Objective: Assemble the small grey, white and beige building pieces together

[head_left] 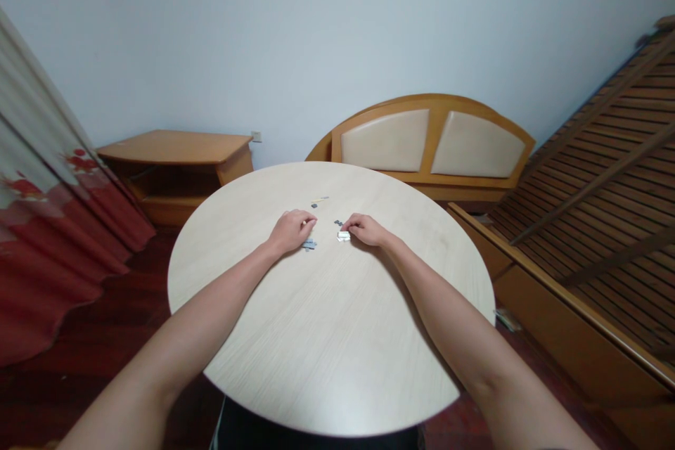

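My left hand (pixel 293 230) hovers over or rests on the table left of centre, thumb and fingers drawn together in a pinch. Whatever is between its fingertips is too small to make out. Just below it lies a little heap of flat grey-blue pieces (pixel 309 244), partly covered by the hand. My right hand (pixel 368 230) is closed too, its fingertips at the edge of some small shiny white pieces (pixel 343 236). I cannot tell what those fingers pinch. Small dark pieces (pixel 338 223) lie just beyond the right fingertips.
Farther back on the round pale table (pixel 337 337) lie a thin yellowish stick-like piece (pixel 319 200) and a small dark piece (pixel 314 206). Behind stand a wooden cabinet (pixel 179 148) and a padded headboard (pixel 384 140). A slatted wooden frame (pixel 606 176) leans at right; a curtain (pixel 58 239) hangs left.
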`<state>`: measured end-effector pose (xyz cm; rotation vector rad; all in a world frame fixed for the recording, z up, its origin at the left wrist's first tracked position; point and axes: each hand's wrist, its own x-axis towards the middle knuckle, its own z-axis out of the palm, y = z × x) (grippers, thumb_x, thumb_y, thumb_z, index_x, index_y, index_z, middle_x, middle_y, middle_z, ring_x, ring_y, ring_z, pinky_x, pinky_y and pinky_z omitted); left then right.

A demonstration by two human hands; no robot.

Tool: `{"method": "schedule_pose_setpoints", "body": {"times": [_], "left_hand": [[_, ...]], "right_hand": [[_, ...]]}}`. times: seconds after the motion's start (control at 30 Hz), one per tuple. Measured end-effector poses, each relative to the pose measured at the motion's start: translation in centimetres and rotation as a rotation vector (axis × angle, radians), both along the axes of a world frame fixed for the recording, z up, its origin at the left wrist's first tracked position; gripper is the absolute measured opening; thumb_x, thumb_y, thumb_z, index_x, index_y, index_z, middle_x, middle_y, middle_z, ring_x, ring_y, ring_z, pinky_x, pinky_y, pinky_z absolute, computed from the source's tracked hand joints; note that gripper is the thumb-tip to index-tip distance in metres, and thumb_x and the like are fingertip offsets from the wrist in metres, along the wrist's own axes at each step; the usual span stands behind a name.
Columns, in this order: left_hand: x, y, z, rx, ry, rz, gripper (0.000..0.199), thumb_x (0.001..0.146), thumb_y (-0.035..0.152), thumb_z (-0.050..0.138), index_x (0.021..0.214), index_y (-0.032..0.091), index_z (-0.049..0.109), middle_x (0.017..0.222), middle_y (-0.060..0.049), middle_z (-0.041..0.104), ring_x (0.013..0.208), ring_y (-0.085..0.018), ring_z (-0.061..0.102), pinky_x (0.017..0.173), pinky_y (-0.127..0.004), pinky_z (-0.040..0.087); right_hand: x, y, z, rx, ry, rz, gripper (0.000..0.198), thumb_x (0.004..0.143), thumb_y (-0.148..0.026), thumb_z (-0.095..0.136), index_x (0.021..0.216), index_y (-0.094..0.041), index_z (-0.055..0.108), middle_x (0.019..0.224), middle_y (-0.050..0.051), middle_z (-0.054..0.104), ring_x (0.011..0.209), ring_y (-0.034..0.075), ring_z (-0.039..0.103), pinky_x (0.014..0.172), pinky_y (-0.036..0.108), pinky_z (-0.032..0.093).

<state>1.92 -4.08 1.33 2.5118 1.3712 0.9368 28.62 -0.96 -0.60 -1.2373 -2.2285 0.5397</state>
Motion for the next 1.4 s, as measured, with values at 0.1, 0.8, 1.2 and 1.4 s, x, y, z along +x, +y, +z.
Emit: {"method": "schedule_pose_setpoints", "body": {"times": [0.1,0.8,1.2,1.4], "left_hand": [[0.0,0.0,-0.1,0.003,0.0,0.0,0.027,0.096,0.028,0.051,0.1,0.018,0.076,0.102,-0.008,0.077,0.095,-0.023,0.067,0.09,-0.037,0.049],[-0.9,0.7,0.1,0.045,-0.043,0.019,0.024,0.096,0.025,0.053,0.095,0.017,0.076,0.097,-0.008,0.077,0.09,-0.022,0.067,0.088,-0.036,0.05],[-1.9,1.2,-0.1,0.047,-0.074,0.053,0.024,0.096,0.026,0.053,0.097,0.017,0.076,0.098,-0.008,0.077,0.091,-0.022,0.067,0.087,-0.035,0.05],[-1.6,1.1,0.2,0.017,-0.06,0.068,0.027,0.096,0.027,0.052,0.1,0.017,0.077,0.101,-0.009,0.077,0.092,-0.022,0.067,0.088,-0.036,0.05]], "right_hand": [[0.1,-0.1,0.3,-0.045,0.025,0.008,0.036,0.078,0.0,0.05,0.081,-0.019,0.081,0.095,0.005,0.078,0.091,0.019,0.071,0.09,0.027,0.053],[-1.9,6.4,1.0,0.06,-0.113,-0.084,0.039,0.09,-0.016,0.05,0.122,-0.012,0.072,0.137,0.015,0.066,0.13,0.027,0.059,0.115,0.041,0.042],[-4.7,9.6,1.6,0.081,-0.561,-0.24,0.035,0.09,-0.015,0.053,0.115,-0.016,0.076,0.12,0.016,0.074,0.115,0.029,0.067,0.1,0.035,0.05],[-0.6,5.9,1.1,0.065,-0.567,-0.482,0.026,0.088,-0.016,0.057,0.1,-0.015,0.08,0.108,0.019,0.076,0.102,0.028,0.07,0.088,0.031,0.049]]}}
